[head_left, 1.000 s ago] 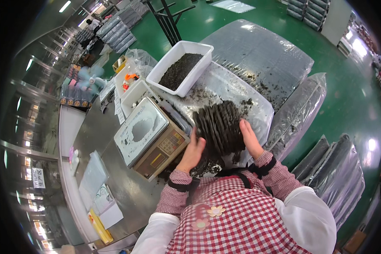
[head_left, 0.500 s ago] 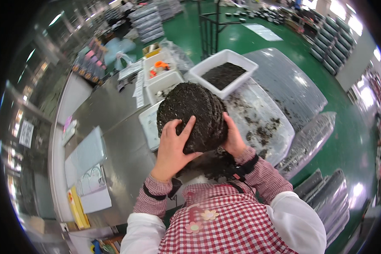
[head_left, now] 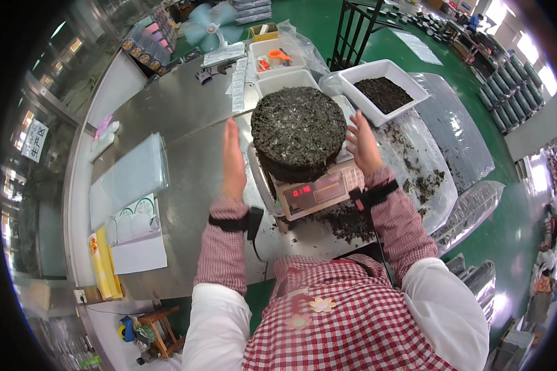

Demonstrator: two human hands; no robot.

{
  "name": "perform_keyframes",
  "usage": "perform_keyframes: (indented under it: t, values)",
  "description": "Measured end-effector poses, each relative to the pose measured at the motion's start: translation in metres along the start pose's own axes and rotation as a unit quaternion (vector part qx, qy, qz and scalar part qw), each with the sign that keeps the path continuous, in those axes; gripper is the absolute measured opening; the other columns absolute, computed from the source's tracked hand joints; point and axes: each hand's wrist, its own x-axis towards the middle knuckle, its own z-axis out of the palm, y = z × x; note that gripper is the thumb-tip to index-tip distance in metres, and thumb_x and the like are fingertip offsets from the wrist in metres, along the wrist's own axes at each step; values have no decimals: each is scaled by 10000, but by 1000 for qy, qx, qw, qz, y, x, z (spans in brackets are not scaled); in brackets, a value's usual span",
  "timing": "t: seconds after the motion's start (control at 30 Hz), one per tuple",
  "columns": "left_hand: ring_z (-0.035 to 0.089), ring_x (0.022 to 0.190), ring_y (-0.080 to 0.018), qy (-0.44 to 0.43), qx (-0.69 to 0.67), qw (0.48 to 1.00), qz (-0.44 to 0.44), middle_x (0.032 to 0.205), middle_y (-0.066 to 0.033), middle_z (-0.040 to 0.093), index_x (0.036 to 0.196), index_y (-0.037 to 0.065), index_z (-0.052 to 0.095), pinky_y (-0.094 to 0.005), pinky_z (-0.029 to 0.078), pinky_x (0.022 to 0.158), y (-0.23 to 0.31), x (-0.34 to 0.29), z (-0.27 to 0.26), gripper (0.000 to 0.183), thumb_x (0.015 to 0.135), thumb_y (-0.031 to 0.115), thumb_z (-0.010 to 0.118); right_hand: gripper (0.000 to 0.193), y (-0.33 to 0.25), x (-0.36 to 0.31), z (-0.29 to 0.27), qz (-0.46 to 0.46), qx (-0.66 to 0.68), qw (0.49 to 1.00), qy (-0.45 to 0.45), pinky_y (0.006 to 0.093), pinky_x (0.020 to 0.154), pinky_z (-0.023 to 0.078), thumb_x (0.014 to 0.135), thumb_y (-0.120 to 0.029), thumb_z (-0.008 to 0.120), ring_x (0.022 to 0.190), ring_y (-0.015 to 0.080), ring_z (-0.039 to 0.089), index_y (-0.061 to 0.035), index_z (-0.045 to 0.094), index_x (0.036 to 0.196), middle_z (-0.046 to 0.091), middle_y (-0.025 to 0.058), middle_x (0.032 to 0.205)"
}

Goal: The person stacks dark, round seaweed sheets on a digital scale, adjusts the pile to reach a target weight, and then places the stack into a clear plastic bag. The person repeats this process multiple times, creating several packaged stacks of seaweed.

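At the left, a yellow packet (head_left: pixel 107 263) is laid on the steel bench (head_left: pixel 189 173), with clear plastic sheets (head_left: pixel 130 179) spread behind it and white paper (head_left: pixel 143 253) set just beside it. Farther right, a blue fan (head_left: pixel 211 32) is placed near the far edge. The left hand (head_left: pixel 233 161) is held open and flat, its palm turned inward, apart from the dark round block (head_left: pixel 300 130). A white bin (head_left: pixel 278 57) behind the block is filled partly with orange items. The block is set flat on the scale (head_left: pixel 319 193), whose red display is lit; dark crumbs (head_left: pixel 351 224) are scattered in front. The right hand (head_left: pixel 365 145) is held open, fingers slightly bent, just beside the block; whether it is touched cannot be told. Beyond, a white tub (head_left: pixel 385 93) is partly filled with dark loose material.
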Motion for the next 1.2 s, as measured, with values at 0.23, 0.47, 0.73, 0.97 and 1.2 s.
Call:
perform_keyframes:
  t: [0.23, 0.47, 0.73, 0.97, 1.2]
  values:
    - [621, 1110, -244, -40, -351, 928, -119, 1253, -101, 637, 1303, 49, 577, -431, 495, 984, -14, 42, 22, 696, 962, 645, 462, 711, -14, -8, 47, 24, 85, 978, -187, 364, 1078, 411, 963, -620, 496, 1233, 228, 550, -51, 510, 1388, 581, 98, 1364]
    - [458, 1334, -337, 36, -298, 947, -112, 1474, -145, 465, 1465, 21, 405, -498, 352, 1119, -3, 17, 5, 830, 956, 677, 389, 691, -10, -16, 20, -17, 75, 997, -4, 385, 1126, 330, 957, -497, 599, 1337, 284, 438, -8, 435, 1417, 473, 189, 1431]
    - [536, 996, -187, 366, 150, 908, 137, 1052, -79, 587, 1084, 9, 567, -352, 403, 906, -68, -122, 21, 363, 1030, 345, 444, 400, 27, -75, -316, -316, -289, 812, 396, 400, 990, 444, 883, -238, 688, 1129, 321, 572, 0, 601, 1193, 600, 189, 1196]
    - [559, 755, -130, -170, 128, 974, 71, 832, -49, 599, 875, 13, 596, -264, 464, 680, -82, -170, 260, 131, 958, 70, 510, 233, 61, -127, -573, -220, -382, 772, 457, 381, 1009, 446, 863, -66, 609, 1129, 330, 589, -7, 674, 1078, 647, 165, 1163]
    - [633, 800, -189, -458, 219, 857, 86, 868, -104, 659, 992, 0, 634, -317, 499, 739, -168, -176, 580, 150, 908, 122, 655, 355, 64, -104, -608, -256, -386, 788, 406, 423, 1028, 437, 807, 2, 587, 1163, 343, 563, -58, 650, 1152, 652, 144, 1177]
